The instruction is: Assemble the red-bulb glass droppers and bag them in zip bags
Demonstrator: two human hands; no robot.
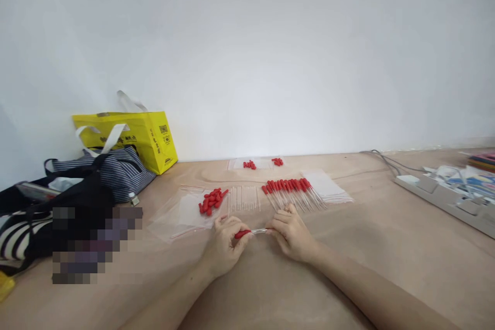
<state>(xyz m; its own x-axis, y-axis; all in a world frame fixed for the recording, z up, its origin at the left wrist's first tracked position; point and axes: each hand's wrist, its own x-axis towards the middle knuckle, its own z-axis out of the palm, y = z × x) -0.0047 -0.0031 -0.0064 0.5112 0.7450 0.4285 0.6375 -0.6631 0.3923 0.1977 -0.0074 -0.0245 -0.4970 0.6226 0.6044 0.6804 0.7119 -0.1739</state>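
Observation:
Between my hands a glass dropper lies level, its red rubber bulb (242, 234) at the left and its clear glass tube (259, 231) at the right. My left hand (226, 245) pinches the bulb, and my right hand (290, 232) grips the tube's other end. Just beyond them, a heap of loose red rubber bulbs (212, 201) rests on clear plastic bags (181, 216). Several bare glass tubes (244, 198) lie side by side near the heap. A row of droppers with red bulbs (290, 186) fans out beyond my right hand.
Flat white bags (328, 185) lie right of the row. Farther back, another bag (263, 164) carries small red bulbs. On the left stand a yellow bag (154, 139), a striped bag (131, 172) and a black bag (93, 185). A power strip (444, 203) with cables lies on the right.

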